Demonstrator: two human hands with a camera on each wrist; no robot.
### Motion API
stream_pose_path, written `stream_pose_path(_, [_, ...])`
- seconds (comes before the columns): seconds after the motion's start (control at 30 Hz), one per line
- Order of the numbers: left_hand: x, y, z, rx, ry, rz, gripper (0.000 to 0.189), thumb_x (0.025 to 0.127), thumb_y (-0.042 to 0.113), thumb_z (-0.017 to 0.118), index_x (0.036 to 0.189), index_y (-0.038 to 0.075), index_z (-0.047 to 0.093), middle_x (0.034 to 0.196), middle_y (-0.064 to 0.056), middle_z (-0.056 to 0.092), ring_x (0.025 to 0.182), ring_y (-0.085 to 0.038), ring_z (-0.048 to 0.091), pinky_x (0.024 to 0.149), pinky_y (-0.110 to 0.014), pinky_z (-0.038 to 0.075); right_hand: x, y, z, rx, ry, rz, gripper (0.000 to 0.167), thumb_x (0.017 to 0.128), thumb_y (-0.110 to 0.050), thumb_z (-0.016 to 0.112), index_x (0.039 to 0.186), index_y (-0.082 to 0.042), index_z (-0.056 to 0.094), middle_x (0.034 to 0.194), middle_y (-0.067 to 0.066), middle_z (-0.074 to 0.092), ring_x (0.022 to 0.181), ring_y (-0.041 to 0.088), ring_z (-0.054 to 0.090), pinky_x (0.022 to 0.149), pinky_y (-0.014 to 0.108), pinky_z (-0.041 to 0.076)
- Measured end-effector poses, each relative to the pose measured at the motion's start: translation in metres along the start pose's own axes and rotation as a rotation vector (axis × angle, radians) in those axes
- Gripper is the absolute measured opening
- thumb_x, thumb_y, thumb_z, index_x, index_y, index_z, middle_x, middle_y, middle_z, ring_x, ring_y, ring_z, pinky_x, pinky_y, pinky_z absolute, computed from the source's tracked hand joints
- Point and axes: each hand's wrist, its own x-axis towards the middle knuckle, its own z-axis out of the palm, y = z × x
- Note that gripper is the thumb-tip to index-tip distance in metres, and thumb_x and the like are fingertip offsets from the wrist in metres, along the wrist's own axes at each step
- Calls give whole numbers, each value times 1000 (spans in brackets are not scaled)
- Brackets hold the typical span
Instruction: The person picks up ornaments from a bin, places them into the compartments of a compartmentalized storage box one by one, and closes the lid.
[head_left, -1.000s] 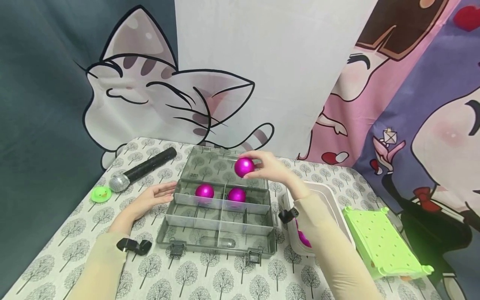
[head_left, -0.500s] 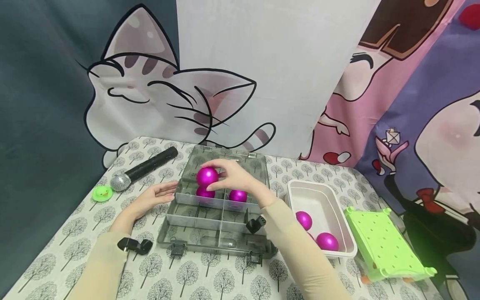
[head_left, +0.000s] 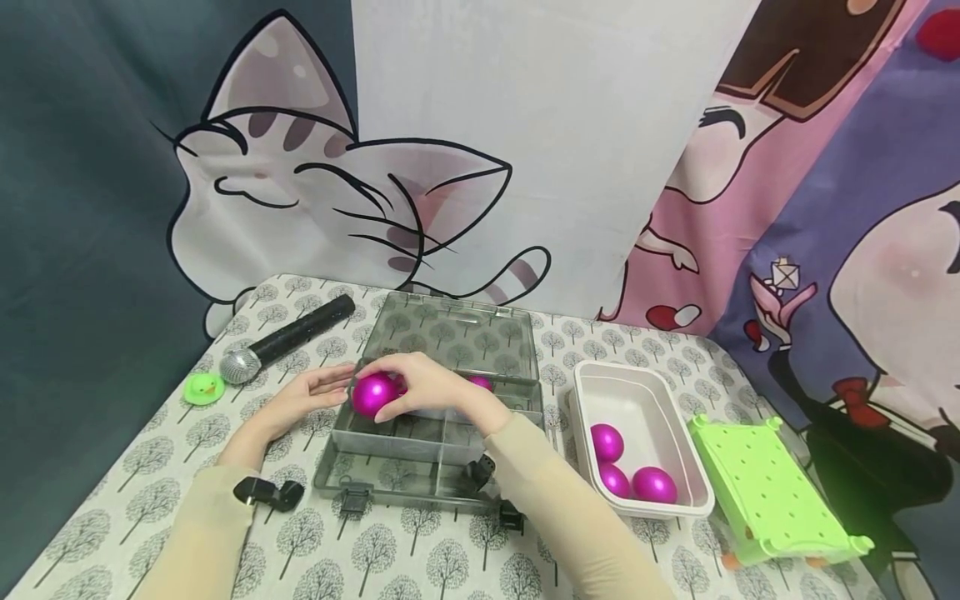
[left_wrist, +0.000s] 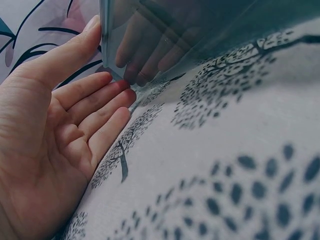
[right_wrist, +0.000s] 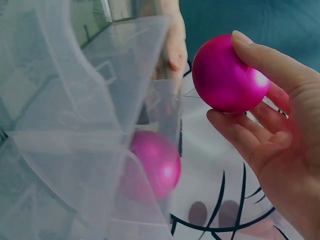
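My right hand (head_left: 427, 385) pinches a shiny magenta ball (head_left: 373, 395) between thumb and fingers, above the left part of a clear grey compartment box (head_left: 405, 498). In the right wrist view this held ball (right_wrist: 227, 75) is clear of the dividers, and another magenta ball (right_wrist: 157, 167) shows behind a translucent divider. A second ball (head_left: 482, 383) peeks out behind my hand in the box's back row. With fingers extended, my left hand (head_left: 300, 398) rests at the box's left side. Up close, its thumb and fingertips (left_wrist: 122, 86) meet the clear wall.
Behind the box its lid (head_left: 457, 329) lies folded back. To the right, a white tub (head_left: 637, 400) holds three magenta balls, beside a green perforated plastic stand (head_left: 776, 483). At the left lie a black microphone (head_left: 296, 333) and a green toy duck (head_left: 203, 388).
My right hand has carried its ball leftward, then down and nearer, from above the lid to the box's left compartments. Its arm has uncovered the white tub. The left hand stays put.
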Motion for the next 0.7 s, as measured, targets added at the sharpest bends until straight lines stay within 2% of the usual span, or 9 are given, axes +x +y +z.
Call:
stream_pose_path(0.07, [0,0,0,5,-1,-1,63,95,11,60,148,-8,31,152,-30,33,132,-16,47,98,-12,43,1,-1,3,-22,-19,12,62,77,-16,83,133,-7,58,129,9,63,108,14,62,88,14,50])
stream_pose_path(0.2, [0,1,0,15,3,-3,63,95,10,60,147,-8,31,152,-30,33,137,-37,38,98,-12,43,2,-2,7,-93,-47,39,63,76,-18,84,133,-10,59,132,5,63,114,14,61,95,17,47])
stream_pose_path(0.27, [0,1,0,16,6,-1,63,95,10,60,147,-9,31,152,-30,32,137,-43,35,98,-12,43,4,-2,10,-144,-64,44,63,76,-20,85,132,-12,59,133,4,63,117,14,60,97,18,46])
stream_pose_path(0.47, [0,1,1,26,4,4,63,95,11,60,147,-9,30,152,-31,32,137,-48,31,97,-12,43,7,-2,15,-265,-106,36,62,77,-22,84,132,-12,59,135,2,62,122,15,58,99,18,46])
stream_pose_path(0.7, [0,1,1,28,0,5,63,96,11,59,148,-9,30,153,-30,31,138,-49,29,97,-12,44,9,-4,19,-315,-129,46,62,77,-19,83,134,-13,58,139,2,59,127,16,55,104,20,44])
